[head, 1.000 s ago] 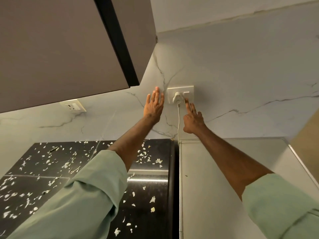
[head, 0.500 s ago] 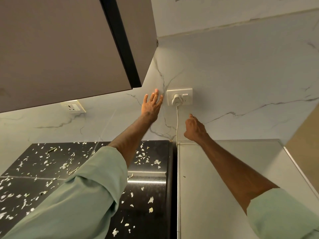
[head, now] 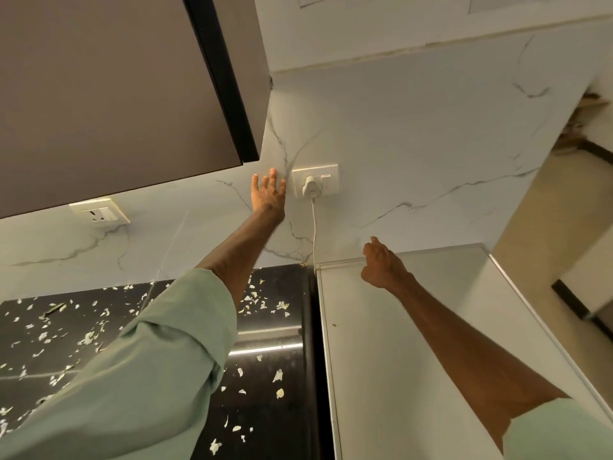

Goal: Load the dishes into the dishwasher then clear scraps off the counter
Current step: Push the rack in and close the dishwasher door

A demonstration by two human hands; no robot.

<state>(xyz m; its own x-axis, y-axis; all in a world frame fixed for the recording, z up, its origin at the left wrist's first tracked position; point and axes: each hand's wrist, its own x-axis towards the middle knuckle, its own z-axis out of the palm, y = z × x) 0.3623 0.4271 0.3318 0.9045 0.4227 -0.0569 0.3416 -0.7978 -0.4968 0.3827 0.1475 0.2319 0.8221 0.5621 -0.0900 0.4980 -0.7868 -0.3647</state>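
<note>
Head view: scraps (head: 278,375) beside counter (head: 265,423) edge

White marble-veined wall (head: 414,144) behind. Grey-brown upper cabinet (head: 116,94), black-edged, upper left. White socket plate (head: 99,212) beneath; second socket plate (head: 326,175) rightward, with plug (head: 311,189) and cord (head: 313,234). Glossy black counter (head: 282,433) below.

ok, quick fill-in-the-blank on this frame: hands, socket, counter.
1. The left hand lies flat on the wall beside the ___ in the socket plate.
2. Scraps lie scattered over the ___ counter.
3. The right hand, fingers curled, holds ___.
4. The cord drops between that counter and a ___ appliance top.

Missing words: plug; black; nothing; white.
</note>
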